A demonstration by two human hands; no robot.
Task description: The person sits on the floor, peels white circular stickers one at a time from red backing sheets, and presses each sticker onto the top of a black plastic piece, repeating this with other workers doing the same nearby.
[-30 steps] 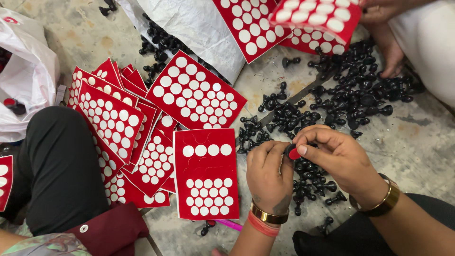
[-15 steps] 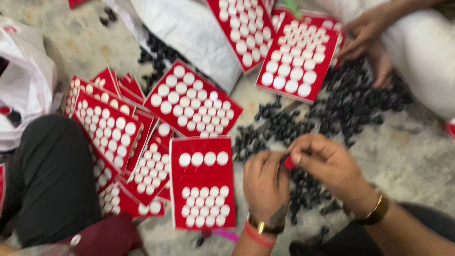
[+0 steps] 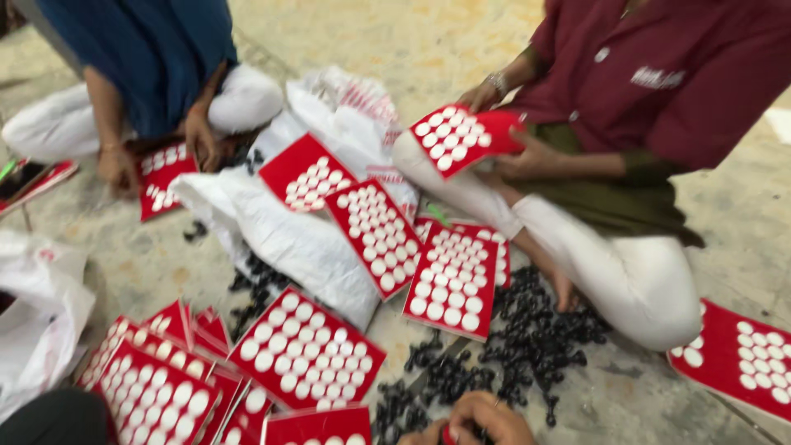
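Only the tops of my hands show at the bottom edge. My right hand (image 3: pixel 494 414) is curled, its fingers closed around a small red piece (image 3: pixel 448 434). A sliver of my left hand (image 3: pixel 417 436) touches that piece from the left; its grip is cut off by the frame. Both hands hover over a pile of small black parts (image 3: pixel 527 346) on the stone floor. A red card with white round dots (image 3: pixel 306 349) lies just left of my hands, beside a stack of similar cards (image 3: pixel 152 387).
A white sack (image 3: pixel 288 239) lies in the middle with red dotted cards (image 3: pixel 375 235) on it. A person in a maroon shirt holds a card (image 3: pixel 457 136) at the right. A person in blue presses a card (image 3: pixel 165 177) at the far left. White bag (image 3: pixel 33 313) at left.
The view has tilted upward, so my hands dropped to the bottom edge and two seated people came into view. My hands stay together on the small red piece.
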